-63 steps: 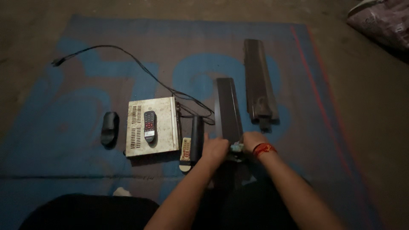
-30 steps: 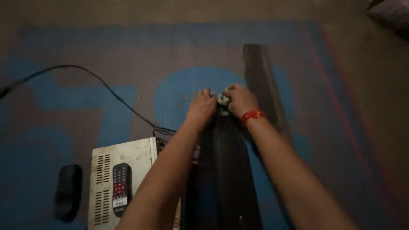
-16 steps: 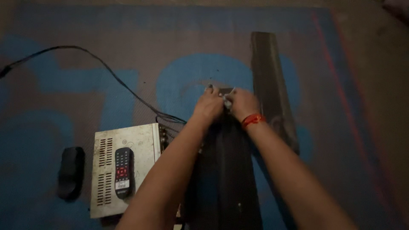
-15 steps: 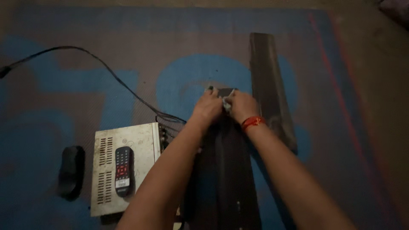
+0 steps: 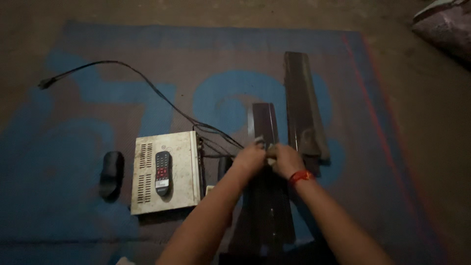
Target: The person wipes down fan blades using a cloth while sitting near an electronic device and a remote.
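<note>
Both forearms reach forward from the bottom edge and meet over the panel [image 5: 263, 176], a long dark strip lying lengthwise on the blue mat [image 5: 73, 147]. The left hand [image 5: 250, 159] and right hand [image 5: 284, 160] sit side by side, pressed down about halfway along the panel, with a small pale cloth [image 5: 269, 153] bunched between them. Both hands look closed on that cloth, though the light is dim and the fingers blur together, so the exact pinch is hard to read. A red band [image 5: 300, 176] circles the right wrist.

The work in hand appears to be wiping the panel. To do it well, I would keep the cloth flat under the fingers, press evenly, and run it along the strip's length rather than across, so the panel does not slide on the mat.

Just left of the hands stands a pale metal box [image 5: 167, 172] with a remote [image 5: 162, 167] lying on top; a dark oval thing [image 5: 111, 169] lies further left. A cable [image 5: 147, 86] trails from the box toward the mat's far left corner. A second panel [image 5: 301, 105] lies beyond and to the right, close beside the first.
</note>
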